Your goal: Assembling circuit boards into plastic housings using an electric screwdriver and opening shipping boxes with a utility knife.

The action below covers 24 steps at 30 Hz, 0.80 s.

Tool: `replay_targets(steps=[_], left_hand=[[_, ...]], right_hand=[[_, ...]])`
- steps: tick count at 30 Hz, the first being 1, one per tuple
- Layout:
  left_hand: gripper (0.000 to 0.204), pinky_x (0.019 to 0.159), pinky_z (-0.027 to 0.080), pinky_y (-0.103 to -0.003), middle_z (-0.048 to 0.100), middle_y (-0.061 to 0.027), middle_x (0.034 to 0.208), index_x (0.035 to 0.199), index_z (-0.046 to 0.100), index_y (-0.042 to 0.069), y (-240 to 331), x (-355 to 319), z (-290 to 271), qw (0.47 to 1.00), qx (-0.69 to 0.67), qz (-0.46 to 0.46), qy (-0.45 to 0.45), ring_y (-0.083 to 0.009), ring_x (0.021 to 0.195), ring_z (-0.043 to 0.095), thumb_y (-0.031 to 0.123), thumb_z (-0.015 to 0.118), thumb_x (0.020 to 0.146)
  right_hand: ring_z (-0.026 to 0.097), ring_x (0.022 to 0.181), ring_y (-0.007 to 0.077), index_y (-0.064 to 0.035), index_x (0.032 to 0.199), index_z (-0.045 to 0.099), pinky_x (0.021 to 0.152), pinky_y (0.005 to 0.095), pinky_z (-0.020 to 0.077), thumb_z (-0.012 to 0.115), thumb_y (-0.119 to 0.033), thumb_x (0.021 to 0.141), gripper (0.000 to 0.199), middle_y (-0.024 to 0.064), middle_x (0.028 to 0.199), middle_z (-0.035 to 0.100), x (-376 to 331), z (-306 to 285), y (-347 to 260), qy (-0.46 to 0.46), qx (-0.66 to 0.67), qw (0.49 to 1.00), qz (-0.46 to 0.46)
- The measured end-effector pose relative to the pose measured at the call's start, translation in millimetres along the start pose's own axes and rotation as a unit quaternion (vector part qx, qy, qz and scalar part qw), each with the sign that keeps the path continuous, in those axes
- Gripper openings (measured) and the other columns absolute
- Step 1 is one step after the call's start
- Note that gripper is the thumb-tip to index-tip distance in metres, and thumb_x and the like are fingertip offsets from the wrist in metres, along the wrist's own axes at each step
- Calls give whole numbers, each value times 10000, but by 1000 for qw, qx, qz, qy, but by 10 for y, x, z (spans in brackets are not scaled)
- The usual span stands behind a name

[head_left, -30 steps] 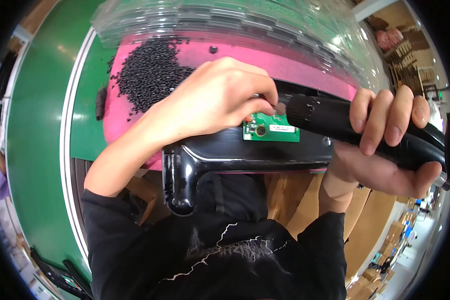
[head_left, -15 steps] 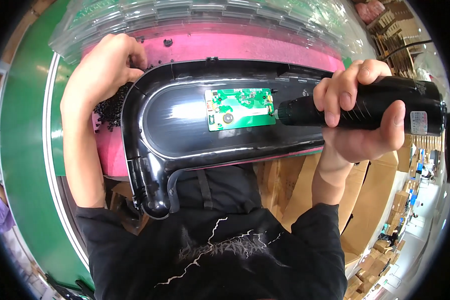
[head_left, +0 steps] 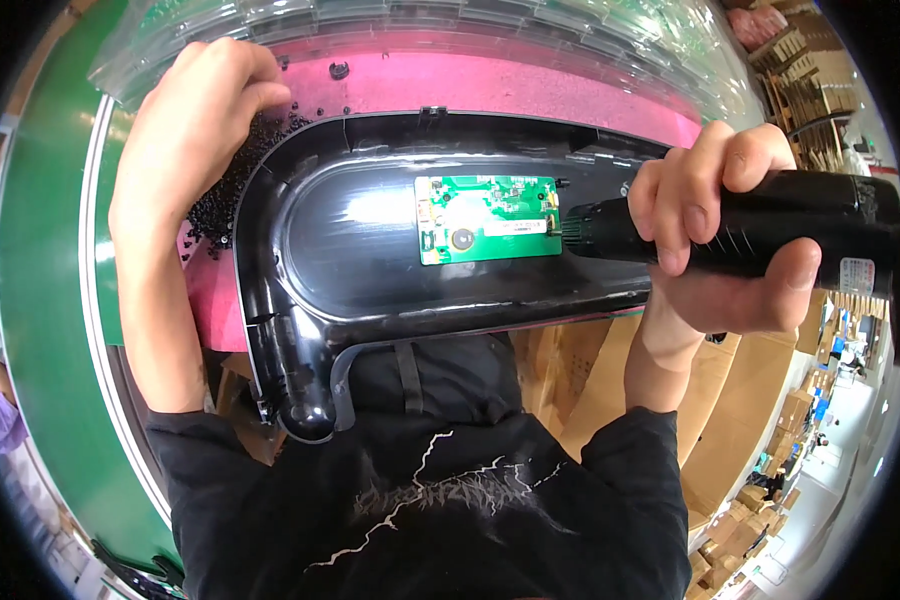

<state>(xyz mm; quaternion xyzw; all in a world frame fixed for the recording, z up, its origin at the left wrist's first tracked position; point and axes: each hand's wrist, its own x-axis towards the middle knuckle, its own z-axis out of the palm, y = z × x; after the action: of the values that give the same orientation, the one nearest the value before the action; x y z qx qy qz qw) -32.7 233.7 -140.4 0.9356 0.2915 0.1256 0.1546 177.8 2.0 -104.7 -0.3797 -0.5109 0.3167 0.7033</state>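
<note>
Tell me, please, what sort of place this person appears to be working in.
It looks like a factory or workshop assembly station: a green circuit board lies in a black plastic shell, the right hand holds a black handheld tool, and cardboard boxes are stacked off to the right.

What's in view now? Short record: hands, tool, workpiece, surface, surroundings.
Left hand: fingers curled by a loose pile of small black parts; grasp unclear
Right hand: wrapped around a black cylindrical handheld tool
Tool tip: at the right edge of a green rectangular circuit board; contact unclear
Workpiece: the board lies inside a glossy black plastic shell with a raised rim
Surface: pink flat mat under pile and shell
Surroundings: clear ribbed plastic pieces beyond the mat
</note>
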Motion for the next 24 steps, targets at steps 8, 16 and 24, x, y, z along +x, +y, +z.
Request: replay_targets(steps=[8,16,24], left_hand=[[137,693,436,-258,598,-73,783,899,592,-14,404,-21,87,956,-196,194,102,-154,744,563,92,654,839],[167,635,494,-338,603,-97,771,860,619,13,603,-127,281,926,-197,322,9,-258,715,612,110,717,767],[159,658,499,-348,609,-111,808,869,600,-8,632,-132,288,885,-302,354,22,-274,739,618,54,705,766]], right_hand=[[438,459,74,-65,985,484,492,253,372,611,-556,816,534,4,707,480,23,48,24,-57,13,998,11],[493,512,99,-73,998,489,561,277,395,661,-493,785,501,-3,757,500,25,295,-137,-5,71,991,-111],[501,510,99,-79,983,494,563,275,395,699,-443,743,482,2,756,500,111,302,-321,-33,49,991,-120]])
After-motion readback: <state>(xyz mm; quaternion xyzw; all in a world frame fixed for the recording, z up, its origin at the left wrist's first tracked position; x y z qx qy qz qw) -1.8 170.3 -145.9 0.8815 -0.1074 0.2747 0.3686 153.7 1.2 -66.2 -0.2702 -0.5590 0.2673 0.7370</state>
